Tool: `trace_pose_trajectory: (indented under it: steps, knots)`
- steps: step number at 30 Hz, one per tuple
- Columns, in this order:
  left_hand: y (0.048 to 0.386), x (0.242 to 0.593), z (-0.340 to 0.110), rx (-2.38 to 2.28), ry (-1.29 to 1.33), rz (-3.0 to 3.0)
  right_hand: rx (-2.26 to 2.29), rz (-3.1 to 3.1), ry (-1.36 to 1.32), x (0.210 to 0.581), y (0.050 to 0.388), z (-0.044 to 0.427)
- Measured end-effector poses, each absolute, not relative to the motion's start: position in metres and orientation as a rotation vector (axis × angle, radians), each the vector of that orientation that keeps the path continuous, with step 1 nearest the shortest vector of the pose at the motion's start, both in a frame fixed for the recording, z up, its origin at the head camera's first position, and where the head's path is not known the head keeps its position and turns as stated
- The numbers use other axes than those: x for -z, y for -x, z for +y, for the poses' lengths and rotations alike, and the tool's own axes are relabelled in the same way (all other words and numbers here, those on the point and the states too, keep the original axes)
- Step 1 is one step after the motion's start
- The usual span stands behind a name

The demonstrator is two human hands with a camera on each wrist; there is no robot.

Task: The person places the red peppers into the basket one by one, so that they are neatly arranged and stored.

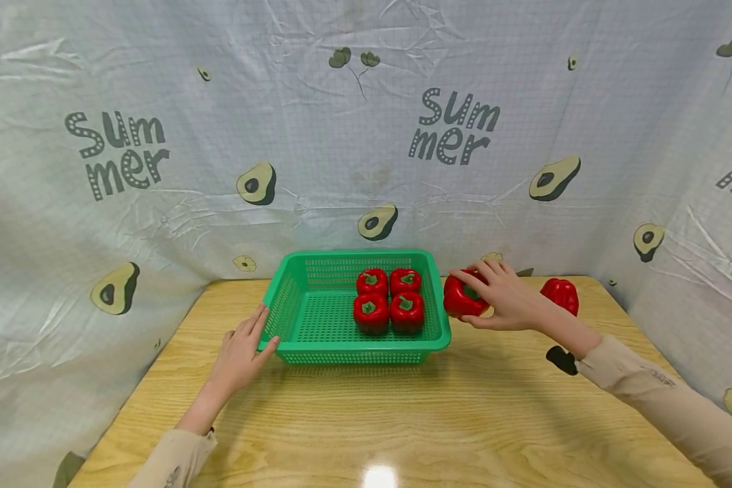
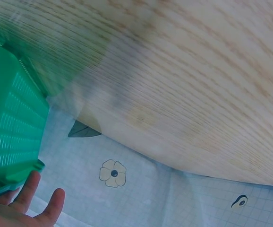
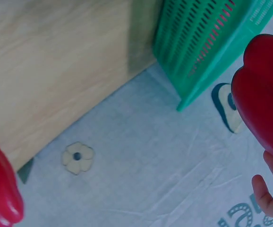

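A green plastic basket [image 1: 366, 346] stands on the table, with several red bell peppers [image 1: 371, 313] upright in its right half, stems up. My left hand [image 1: 239, 352] rests on the basket's front left corner, fingers extended along the rim; the left wrist view has its fingers [image 2: 28, 191] at the basket's edge. Just right of the basket, my right hand [image 1: 507, 298] grips another red bell pepper [image 1: 461, 301], held above the table with its stem side toward the palm. In the right wrist view this bell pepper [image 3: 264, 94] hides part of the hand.
One more red bell pepper [image 1: 561, 295] lies on the table at the back right, partly behind my right forearm. A small black object [image 1: 562, 360] shows beside the right sleeve. Printed white cloth [image 1: 317, 135] hangs behind the wooden table [image 1: 366, 407] and along its sides.
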State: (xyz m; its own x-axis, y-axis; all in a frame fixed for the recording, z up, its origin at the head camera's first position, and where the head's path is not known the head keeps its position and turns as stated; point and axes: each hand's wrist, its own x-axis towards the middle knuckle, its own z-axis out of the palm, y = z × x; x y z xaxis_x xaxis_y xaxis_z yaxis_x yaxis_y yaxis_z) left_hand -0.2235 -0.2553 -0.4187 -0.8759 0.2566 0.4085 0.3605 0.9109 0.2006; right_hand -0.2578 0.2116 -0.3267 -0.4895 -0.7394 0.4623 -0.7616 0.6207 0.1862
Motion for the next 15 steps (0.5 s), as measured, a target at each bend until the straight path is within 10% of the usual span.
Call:
trace_pose_trajectory:
  steps: [15]
  knots:
    - [0.223, 0.42, -0.256, 0.375, 0.435, -2.734, 0.024, -2.335, -1.264, 0.312, 0.273, 0.163]
